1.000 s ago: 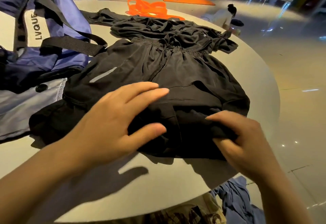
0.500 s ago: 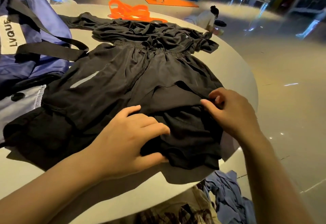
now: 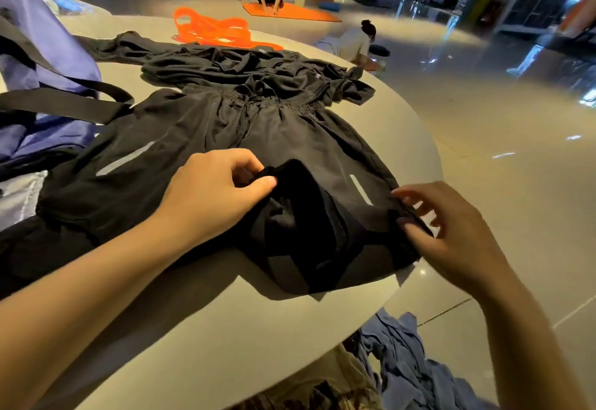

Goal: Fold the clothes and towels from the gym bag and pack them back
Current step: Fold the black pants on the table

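While the black shorts [image 3: 206, 138] lie spread flat in front of me on the round table [image 3: 225, 329], waistband pointing away, my left hand [image 3: 213, 196] has thumb and fingers pinched tight on a bunched fold of dark fabric right at the middle of the near hem. My right hand [image 3: 451, 232] is over at the right leg opening, near the table edge. The thumb and a fingertip or two are nipping the hem there, and the other fingers are fanned out loose, so it's a light narrow pinch, not a full fist.

There's a little silver stripe on each leg of the shorts. Just past the waistband is a crumpled black top [image 3: 245, 67], touching the shorts, with one sleeve trailing off to the left. Beyond that, an orange strap thing [image 3: 213, 30] lies in loops on the table.

The purple gym bag [image 3: 42, 64] is on my left, and its black strap [image 3: 64, 106] lies over the left edge of the shorts. Some blue cloth [image 3: 400, 355] is heaped down below the table edge. Can't tell what it's lying on.
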The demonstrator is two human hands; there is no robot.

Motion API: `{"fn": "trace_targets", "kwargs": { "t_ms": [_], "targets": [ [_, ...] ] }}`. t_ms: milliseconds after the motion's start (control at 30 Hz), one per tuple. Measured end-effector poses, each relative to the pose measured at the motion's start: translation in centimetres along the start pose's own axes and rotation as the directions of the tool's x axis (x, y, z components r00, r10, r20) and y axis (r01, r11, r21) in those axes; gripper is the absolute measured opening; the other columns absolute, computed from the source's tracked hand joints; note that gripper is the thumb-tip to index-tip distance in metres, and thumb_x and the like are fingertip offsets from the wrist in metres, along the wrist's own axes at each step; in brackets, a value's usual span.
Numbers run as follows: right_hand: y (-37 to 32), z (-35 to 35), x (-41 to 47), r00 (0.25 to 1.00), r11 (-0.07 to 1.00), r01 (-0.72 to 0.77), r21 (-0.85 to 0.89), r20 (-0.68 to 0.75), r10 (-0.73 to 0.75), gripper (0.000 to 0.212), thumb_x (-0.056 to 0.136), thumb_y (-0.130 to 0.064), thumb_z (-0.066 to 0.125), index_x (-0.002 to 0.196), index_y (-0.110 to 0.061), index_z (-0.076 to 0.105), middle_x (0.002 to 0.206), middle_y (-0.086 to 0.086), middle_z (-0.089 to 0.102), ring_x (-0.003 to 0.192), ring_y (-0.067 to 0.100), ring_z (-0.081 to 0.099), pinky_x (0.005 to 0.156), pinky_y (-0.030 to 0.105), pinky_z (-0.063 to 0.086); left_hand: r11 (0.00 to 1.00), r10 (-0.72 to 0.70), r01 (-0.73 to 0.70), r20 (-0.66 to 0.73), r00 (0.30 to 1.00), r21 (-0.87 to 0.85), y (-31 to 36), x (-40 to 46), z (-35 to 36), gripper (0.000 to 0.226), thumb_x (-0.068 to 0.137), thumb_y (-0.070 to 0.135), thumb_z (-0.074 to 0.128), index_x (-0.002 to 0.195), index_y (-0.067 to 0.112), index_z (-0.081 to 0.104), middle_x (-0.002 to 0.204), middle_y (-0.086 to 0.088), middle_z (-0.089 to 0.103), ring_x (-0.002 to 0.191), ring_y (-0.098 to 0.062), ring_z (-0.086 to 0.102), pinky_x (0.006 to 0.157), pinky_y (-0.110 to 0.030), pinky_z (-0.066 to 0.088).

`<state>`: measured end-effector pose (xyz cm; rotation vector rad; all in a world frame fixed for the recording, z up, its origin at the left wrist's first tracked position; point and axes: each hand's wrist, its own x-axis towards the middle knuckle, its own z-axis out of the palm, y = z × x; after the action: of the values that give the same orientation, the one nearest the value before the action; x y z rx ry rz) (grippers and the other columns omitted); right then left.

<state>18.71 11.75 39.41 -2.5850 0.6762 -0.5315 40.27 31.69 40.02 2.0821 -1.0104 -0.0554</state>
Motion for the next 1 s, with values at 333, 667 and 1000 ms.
{"fn": "trace_targets", "kwargs": {
  "t_ms": [333, 667, 1000],
  "targets": [
    [-5.0, 2.7, -0.3, 0.957, 0.981, 0.144, 0.133, -0.272, -0.103, 0.025, 0.078, -0.027, 0.049, 0.101, -0.031, 0.059, 0.078, -0.012, 0.063, 0.07, 0.01, 0.059, 0.061, 0.032, 0.048, 0.98, 0.098, -0.082, 0.083, 0.992, -0.182, 2.6, 2.1, -1.7, 0.005, 0.085, 0.028, 0.069, 0.082, 0.024, 0.07, 0.074, 0.009, 0.07, 0.067, 0.0, 0.063, 0.064, -0.014, 0.045],
    [-2.8, 0.1, 4.5, 0.974, 0.957, -0.147, -0.249, -0.205, 0.096, 0.025, 0.089, -0.019, 0.062, 0.114, -0.019, 0.061, 0.107, 0.006, 0.067, 0.091, 0.024, 0.059, 0.078, 0.034, 0.047, 0.993, 0.043, -0.047, 0.042, 0.998, 0.108, -1.3, 5.5, -0.5, 0.013, 0.088, 0.035, 0.065, 0.095, 0.025, 0.069, 0.089, 0.01, 0.067, 0.083, -0.006, 0.061, 0.085, -0.032, 0.05],
    [-3.4, 6.0, 3.0, 0.966, 0.966, 0.09, -0.242, 0.256, -0.026, 0.061, 0.094, -0.062, 0.006, 0.147, -0.039, 0.027, 0.155, -0.009, 0.025, 0.144, 0.012, 0.019, 0.118, 0.046, 0.016, 0.928, 0.003, -0.161, 0.427, 0.904, 0.336, -8.7, -2.6, -8.9, 0.071, 0.064, 0.095, 0.021, 0.117, 0.057, 0.05, 0.135, 0.034, 0.04, 0.132, 0.008, 0.032, 0.113, -0.03, 0.026]
  ]
}}
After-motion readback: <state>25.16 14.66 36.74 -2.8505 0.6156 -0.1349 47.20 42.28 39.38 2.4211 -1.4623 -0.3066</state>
